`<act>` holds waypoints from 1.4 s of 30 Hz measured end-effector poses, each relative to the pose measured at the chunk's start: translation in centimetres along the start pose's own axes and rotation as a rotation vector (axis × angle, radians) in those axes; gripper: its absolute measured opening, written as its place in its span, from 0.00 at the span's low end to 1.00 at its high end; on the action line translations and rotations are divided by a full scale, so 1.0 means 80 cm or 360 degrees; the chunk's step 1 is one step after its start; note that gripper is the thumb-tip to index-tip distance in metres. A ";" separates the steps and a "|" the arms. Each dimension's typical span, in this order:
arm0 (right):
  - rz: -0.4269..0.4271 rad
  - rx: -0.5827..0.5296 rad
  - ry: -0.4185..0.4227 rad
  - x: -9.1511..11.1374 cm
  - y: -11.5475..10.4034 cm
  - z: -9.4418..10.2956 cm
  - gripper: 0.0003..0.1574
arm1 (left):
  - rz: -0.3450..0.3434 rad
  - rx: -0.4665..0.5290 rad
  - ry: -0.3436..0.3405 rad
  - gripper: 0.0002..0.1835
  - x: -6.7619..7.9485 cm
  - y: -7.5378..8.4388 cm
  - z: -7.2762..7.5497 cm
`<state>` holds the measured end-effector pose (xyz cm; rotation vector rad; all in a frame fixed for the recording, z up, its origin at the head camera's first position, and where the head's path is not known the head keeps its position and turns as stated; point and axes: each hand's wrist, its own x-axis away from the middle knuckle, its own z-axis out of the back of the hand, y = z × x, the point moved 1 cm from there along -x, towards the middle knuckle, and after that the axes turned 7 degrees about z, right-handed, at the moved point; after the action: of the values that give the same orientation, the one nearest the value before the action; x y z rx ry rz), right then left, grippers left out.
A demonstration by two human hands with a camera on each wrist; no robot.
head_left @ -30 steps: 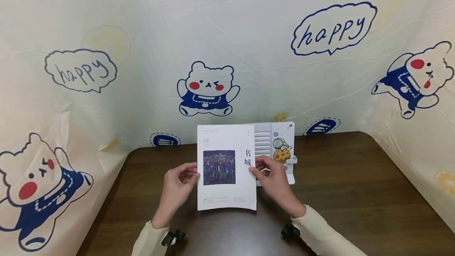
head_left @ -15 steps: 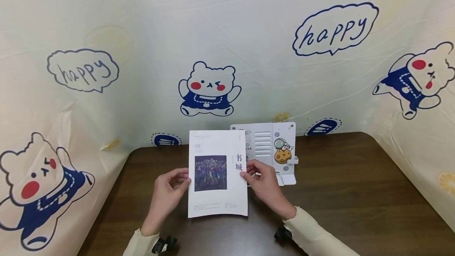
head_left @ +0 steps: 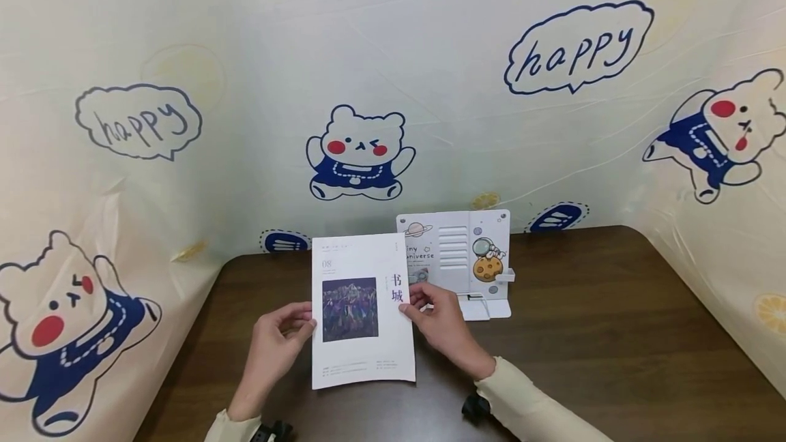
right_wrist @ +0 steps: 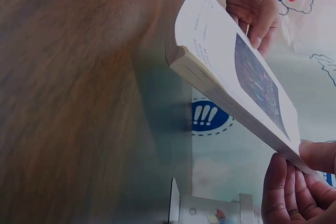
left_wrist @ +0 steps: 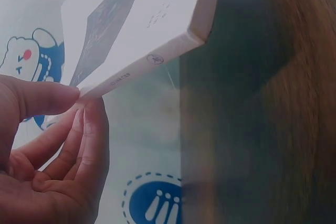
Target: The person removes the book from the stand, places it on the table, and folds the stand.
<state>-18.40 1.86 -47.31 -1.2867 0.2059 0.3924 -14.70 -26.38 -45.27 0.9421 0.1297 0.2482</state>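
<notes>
A white paperback book (head_left: 364, 360) with a dark square picture on its cover is held up over the table, cover toward me. My left hand (head_left: 278, 343) pinches its left edge, the spine side, between thumb and fingers; the left wrist view shows the printed spine (left_wrist: 134, 69). At the opposite edge my right hand (head_left: 443, 326) pinches the page side, thumb on the cover and fingers behind. In the right wrist view the page edges (right_wrist: 231, 100) show. Behind the book and to its right stands a white folding book stand (head_left: 453, 254) with an astronaut print, partly covered by the book.
The dark wooden table (head_left: 602, 333) has its far edge just behind the stand. A pale printed curtain (head_left: 454, 149) with bears surrounds the table at the back and sides. The stand's base juts forward, with a small clip (head_left: 506, 277) at its right side.
Both hands have carried the book left and toward me, away from the stand. More of the stand's left panel now shows. The stand stays in place.
</notes>
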 end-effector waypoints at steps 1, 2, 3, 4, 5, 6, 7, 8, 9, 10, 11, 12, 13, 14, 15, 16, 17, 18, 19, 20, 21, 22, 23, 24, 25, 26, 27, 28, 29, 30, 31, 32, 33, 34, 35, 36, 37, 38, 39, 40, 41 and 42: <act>0.0002 0.0006 -0.0004 -0.001 0.000 -0.003 0.09 | 0.0004 -0.0003 0.0000 0.13 0.000 -0.001 0.002; 0.0005 0.0011 -0.0010 -0.001 0.000 -0.005 0.09 | 0.0010 -0.0004 0.0000 0.13 0.000 -0.002 0.003; 0.0009 0.0018 -0.0016 -0.002 0.000 -0.007 0.09 | 0.0013 -0.0008 0.0002 0.13 -0.001 -0.003 0.005; 0.0010 0.0023 -0.0023 -0.002 0.001 -0.010 0.09 | 0.0014 -0.0012 0.0003 0.13 -0.001 -0.005 0.007; 0.0015 0.0028 -0.0028 -0.003 0.002 -0.012 0.09 | 0.0017 -0.0014 0.0005 0.13 -0.001 -0.006 0.008; 0.0023 0.0029 -0.0032 -0.004 0.003 -0.014 0.09 | 0.0016 -0.0018 0.0004 0.13 -0.001 -0.007 0.009; 0.0032 0.0027 -0.0035 -0.004 0.004 -0.016 0.09 | 0.0019 -0.0021 0.0003 0.13 -0.002 -0.008 0.010; 0.0037 0.0024 -0.0038 -0.005 0.006 -0.018 0.09 | 0.0020 -0.0026 0.0004 0.13 -0.002 -0.010 0.011; 0.0043 0.0023 -0.0041 -0.005 0.007 -0.020 0.08 | 0.0022 -0.0035 0.0002 0.13 -0.003 -0.011 0.012; 0.0048 0.0018 -0.0042 -0.006 0.008 -0.021 0.08 | 0.0025 -0.0037 0.0000 0.13 -0.003 -0.012 0.013; 0.0052 0.0019 -0.0046 -0.006 0.009 -0.023 0.08 | 0.0029 -0.0044 -0.0001 0.13 -0.004 -0.013 0.014; 0.0056 0.0021 -0.0049 -0.006 0.010 -0.024 0.08 | 0.0030 -0.0054 -0.0004 0.13 -0.004 -0.014 0.014; 0.0063 0.0029 -0.0055 -0.007 0.012 -0.026 0.08 | 0.0032 -0.0065 -0.0006 0.13 -0.005 -0.015 0.015; 0.0062 0.0035 -0.0061 -0.007 0.012 -0.027 0.08 | 0.0031 -0.0077 -0.0011 0.13 -0.005 -0.016 0.016; 0.0061 0.0044 -0.0066 -0.007 0.013 -0.028 0.08 | 0.0032 -0.0087 -0.0017 0.13 -0.006 -0.017 0.016; 0.0059 0.0052 -0.0072 -0.007 0.013 -0.029 0.08 | 0.0032 -0.0099 -0.0024 0.14 -0.007 -0.019 0.017; 0.0062 0.0066 -0.0083 -0.008 0.014 -0.030 0.08 | 0.0032 -0.0111 -0.0031 0.14 -0.008 -0.020 0.017; 0.0059 0.0074 -0.0093 -0.007 0.014 -0.031 0.08 | 0.0034 -0.0120 -0.0041 0.14 -0.009 -0.022 0.018; 0.0057 0.0081 -0.0103 -0.007 0.014 -0.032 0.08 | 0.0037 -0.0128 -0.0051 0.14 -0.010 -0.023 0.019; 0.0044 0.0079 -0.0113 -0.007 0.014 -0.033 0.08 | 0.0042 -0.0133 -0.0061 0.14 -0.011 -0.025 0.020; 0.0040 0.0080 -0.0125 -0.007 0.014 -0.035 0.08 | 0.0045 -0.0134 -0.0071 0.14 -0.012 -0.027 0.021; 0.0034 0.0076 -0.0137 -0.006 0.014 -0.036 0.07 | 0.0049 -0.0133 -0.0080 0.14 -0.013 -0.028 0.022; 0.0030 0.0071 -0.0149 -0.006 0.014 -0.037 0.07 | 0.0054 -0.0131 -0.0090 0.14 -0.013 -0.030 0.023; 0.0019 0.0056 -0.0157 -0.006 0.015 -0.039 0.07 | 0.0056 -0.0132 -0.0098 0.14 -0.014 -0.031 0.025; 0.0015 0.0047 -0.0166 -0.005 0.014 -0.040 0.07 | 0.0059 -0.0131 -0.0105 0.14 -0.014 -0.033 0.026; 0.0008 0.0036 -0.0173 -0.005 0.014 -0.042 0.08 | 0.0062 -0.0129 -0.0112 0.14 -0.015 -0.034 0.027; 0.0006 0.0029 -0.0180 -0.005 0.014 -0.043 0.08 | 0.0065 -0.0132 -0.0118 0.14 -0.015 -0.035 0.029; 0.0003 0.0024 -0.0184 -0.006 0.014 -0.045 0.08 | 0.0072 -0.0138 -0.0124 0.14 -0.015 -0.036 0.030; 0.0000 0.0017 -0.0190 -0.006 0.014 -0.047 0.08 | 0.0079 -0.0144 -0.0131 0.15 -0.016 -0.037 0.032; -0.0006 0.0011 -0.0197 -0.006 0.014 -0.048 0.08 | 0.0085 -0.0147 -0.0138 0.15 -0.016 -0.038 0.033; -0.0012 0.0007 -0.0208 -0.007 0.014 -0.050 0.08 | 0.0095 -0.0147 -0.0147 0.15 -0.017 -0.039 0.034; -0.0025 -0.0007 -0.0219 -0.007 0.015 -0.052 0.08 | 0.0104 -0.0148 -0.0156 0.15 -0.017 -0.040 0.035; -0.0039 -0.0024 -0.0233 -0.007 0.015 -0.053 0.08 | 0.0110 -0.0143 -0.0167 0.15 -0.018 -0.041 0.036; -0.0058 -0.0041 -0.0248 -0.007 0.015 -0.054 0.09 | 0.0112 -0.0134 -0.0181 0.15 -0.019 -0.042 0.036; -0.0081 -0.0061 -0.0269 -0.007 0.015 -0.055 0.09 | 0.0121 -0.0128 -0.0191 0.15 -0.019 -0.043 0.037; -0.0102 -0.0078 -0.0287 -0.007 0.015 -0.056 0.09 | 0.0129 -0.0123 -0.0201 0.15 -0.020 -0.045 0.037; -0.0125 -0.0093 -0.0307 -0.007 0.016 -0.057 0.10 | 0.0136 -0.0121 -0.0210 0.15 -0.020 -0.046 0.038; -0.0146 -0.0107 -0.0325 -0.007 0.016 -0.057 0.10 | 0.0141 -0.0119 -0.0218 0.15 -0.021 -0.047 0.038; -0.0155 -0.0114 -0.0344 -0.007 0.016 -0.058 0.10 | 0.0145 -0.0118 -0.0227 0.15 -0.021 -0.049 0.039; -0.0154 -0.0113 -0.0366 -0.007 0.017 -0.058 0.09 | 0.0151 -0.0121 -0.0231 0.15 -0.021 -0.050 0.039; -0.0157 -0.0114 -0.0388 -0.007 0.018 -0.059 0.09 | 0.0162 -0.0130 -0.0234 0.15 -0.021 -0.051 0.039; -0.0160 -0.0114 -0.0410 -0.007 0.019 -0.059 0.09 | 0.0163 -0.0138 -0.0242 0.15 -0.022 -0.053 0.040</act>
<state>-19.15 -2.46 -49.74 -1.2972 -0.0909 0.4781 -15.03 -31.70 -46.85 0.8789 -0.0690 0.2735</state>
